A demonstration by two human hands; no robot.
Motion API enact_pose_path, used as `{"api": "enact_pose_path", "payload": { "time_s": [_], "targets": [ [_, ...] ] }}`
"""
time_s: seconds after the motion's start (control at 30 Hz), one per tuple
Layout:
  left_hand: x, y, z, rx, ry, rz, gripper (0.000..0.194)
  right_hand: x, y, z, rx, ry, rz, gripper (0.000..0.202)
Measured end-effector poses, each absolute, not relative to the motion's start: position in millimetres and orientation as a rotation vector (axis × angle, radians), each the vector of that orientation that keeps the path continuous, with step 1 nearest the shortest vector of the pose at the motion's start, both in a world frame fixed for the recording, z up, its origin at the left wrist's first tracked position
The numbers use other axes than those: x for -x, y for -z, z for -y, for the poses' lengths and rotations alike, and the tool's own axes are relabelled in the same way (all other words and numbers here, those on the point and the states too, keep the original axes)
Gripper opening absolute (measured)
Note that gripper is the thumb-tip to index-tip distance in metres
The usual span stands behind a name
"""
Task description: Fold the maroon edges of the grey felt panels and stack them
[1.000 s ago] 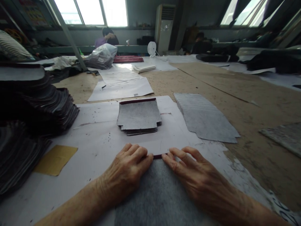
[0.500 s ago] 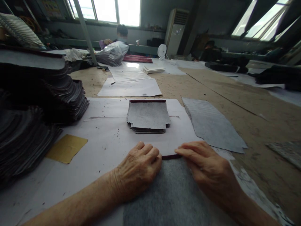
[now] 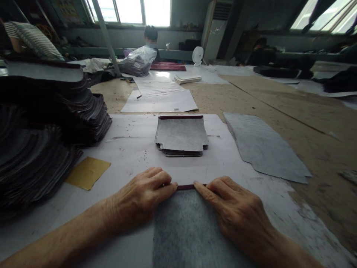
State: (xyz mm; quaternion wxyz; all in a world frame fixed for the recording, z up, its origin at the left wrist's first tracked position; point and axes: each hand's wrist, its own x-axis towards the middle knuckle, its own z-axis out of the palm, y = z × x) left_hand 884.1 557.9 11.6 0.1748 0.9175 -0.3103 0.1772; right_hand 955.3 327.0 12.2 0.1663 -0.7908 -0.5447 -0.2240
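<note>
In front of me lies a grey felt-like fabric piece with a narrow dark maroon strip folded along its far edge. My left hand is closed at the left end of that strip, fingers curled and thumb along the edge. At the right end, my right hand is closed too, its forefinger tip pressing on the strip and its other fingers bent. A short stretch of maroon shows between the hands. Beyond them sits a small stack of similar pieces, grey side up, with a maroon far edge.
Tall stacks of dark pieces stand at the left, beside a yellow card. Grey fabric sheets lie to the right. White paper covers the table. A plastic bag, a small fan and co-workers are farther back.
My left hand has shifted left and its thumb now reaches along the strip. The right forefinger has slid left along the edge. The view has turned slightly.
</note>
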Motion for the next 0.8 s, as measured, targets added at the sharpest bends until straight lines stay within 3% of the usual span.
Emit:
{"api": "enact_pose_path", "payload": {
  "time_s": [0.2, 0.33, 0.53, 0.8],
  "targets": [
    [-882, -10, -555, -2.581, -0.531, 0.939, 0.026, -952, -23, -334, 2.388, 0.598, 1.694, 0.037],
    [-883, -13, -551, -2.659, -0.532, 1.012, 0.025, -946, -29, -348, 2.441, 0.748, 1.799, 0.036],
    [-883, -12, -557, -2.616, -0.526, 1.001, 0.023, -939, -16, -370, 2.177, 0.699, 1.767, 0.035],
    [-874, -11, -579, -2.507, -0.514, 0.862, 0.025, -945, -14, -365, 2.141, 0.634, 1.789, 0.033]
  ]
}}
